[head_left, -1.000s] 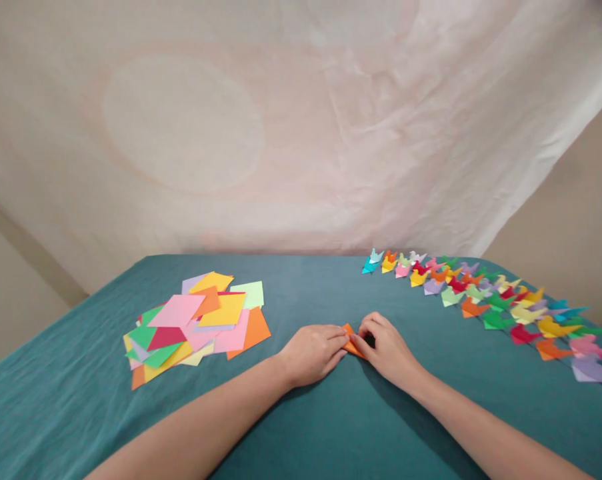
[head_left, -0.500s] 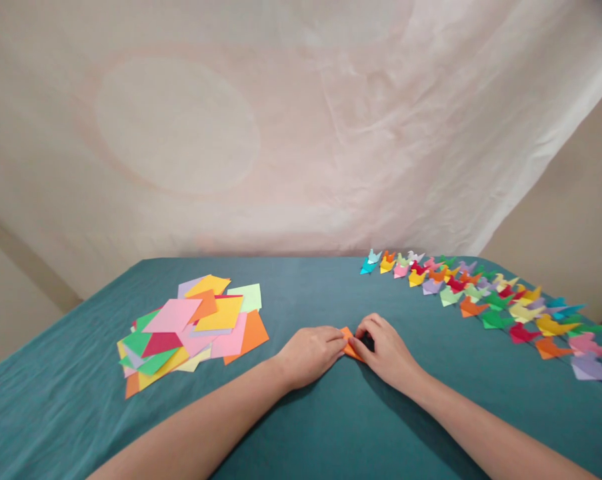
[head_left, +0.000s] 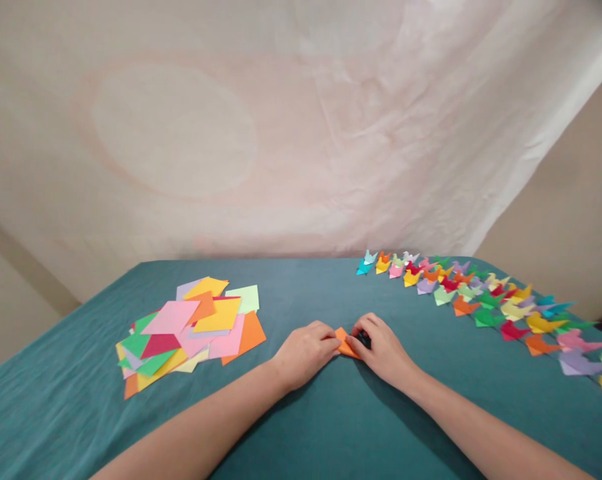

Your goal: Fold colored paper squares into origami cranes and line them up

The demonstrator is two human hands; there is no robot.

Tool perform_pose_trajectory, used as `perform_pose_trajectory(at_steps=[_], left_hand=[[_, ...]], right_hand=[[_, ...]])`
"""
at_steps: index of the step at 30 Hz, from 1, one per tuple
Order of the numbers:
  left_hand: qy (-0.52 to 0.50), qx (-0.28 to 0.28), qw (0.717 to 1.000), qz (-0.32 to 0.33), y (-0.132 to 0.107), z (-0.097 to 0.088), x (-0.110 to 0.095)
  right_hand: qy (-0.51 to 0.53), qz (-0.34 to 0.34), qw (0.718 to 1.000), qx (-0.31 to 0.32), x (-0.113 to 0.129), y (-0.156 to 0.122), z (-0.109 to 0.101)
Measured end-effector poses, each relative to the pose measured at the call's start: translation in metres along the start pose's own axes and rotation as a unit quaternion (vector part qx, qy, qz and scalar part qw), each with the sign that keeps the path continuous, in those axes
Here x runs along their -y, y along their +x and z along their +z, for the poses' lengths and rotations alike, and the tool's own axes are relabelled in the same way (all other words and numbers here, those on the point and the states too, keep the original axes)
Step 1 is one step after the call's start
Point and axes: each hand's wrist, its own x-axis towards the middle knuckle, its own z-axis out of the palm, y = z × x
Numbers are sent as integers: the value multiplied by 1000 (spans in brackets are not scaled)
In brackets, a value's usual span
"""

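A small folded orange paper (head_left: pixel 345 342) lies on the teal tablecloth (head_left: pixel 331 427) near the middle. My left hand (head_left: pixel 305 350) presses on its left side with curled fingers. My right hand (head_left: pixel 383 348) pinches its right side, fingertips closed on the fold. Most of the paper is hidden under my fingers.
A loose pile of coloured paper squares (head_left: pixel 188 327) lies to the left. Rows of several folded paper birds (head_left: pixel 481 300) run along the right side towards the table's edge. A pale wrinkled sheet (head_left: pixel 281 133) hangs behind the table.
Both hands stay on the orange paper with only slight finger shifts. The view has drifted a little, so everything sits slightly further left.
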Motion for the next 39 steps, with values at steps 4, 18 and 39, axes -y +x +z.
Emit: perform_pose_trajectory(at_steps=[4, 18, 39], left_hand=[[-12, -3, 1000, 3, 0, 0, 0], [-46, 2, 998, 37, -2, -1, -6], [-58, 10, 998, 33, 1, -1, -6]], right_hand=[[5, 2, 1000, -3, -1, 0, 1], [-4, -9, 1000, -2, -2, 1, 1], [-17, -11, 1000, -12, -2, 0, 2]])
